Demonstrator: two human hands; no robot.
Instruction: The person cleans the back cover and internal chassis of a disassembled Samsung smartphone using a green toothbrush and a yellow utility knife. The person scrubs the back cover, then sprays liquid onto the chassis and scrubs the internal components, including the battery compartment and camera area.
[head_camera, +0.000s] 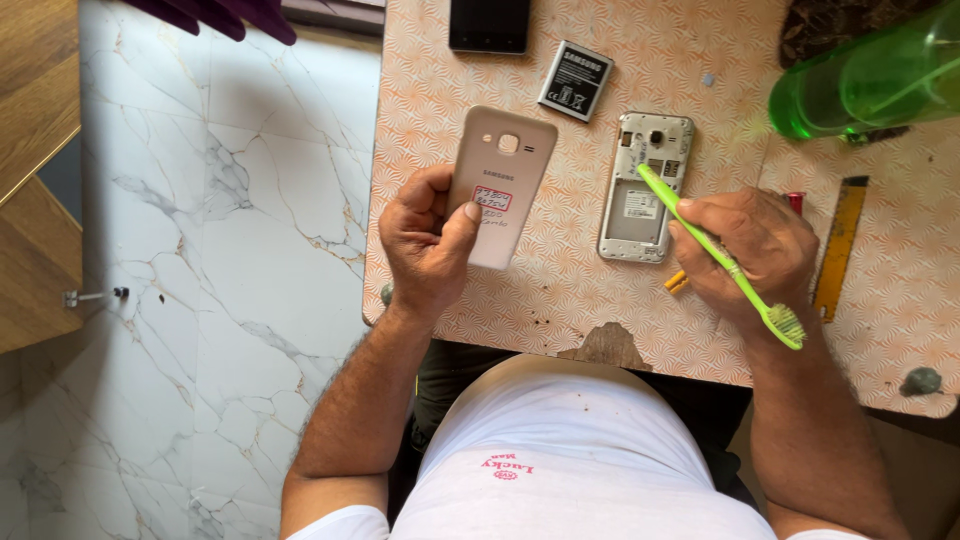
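Nearby, green bottle (870, 80); opened phone (642, 190), battery bay empty.

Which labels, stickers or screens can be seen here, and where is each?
Sticker: small white rectangle, red border, on the back cover in the left hand.
Battery: dark rectangle with label, on the table.
Label: white, inside the open phone.
Dark screen: top edge.
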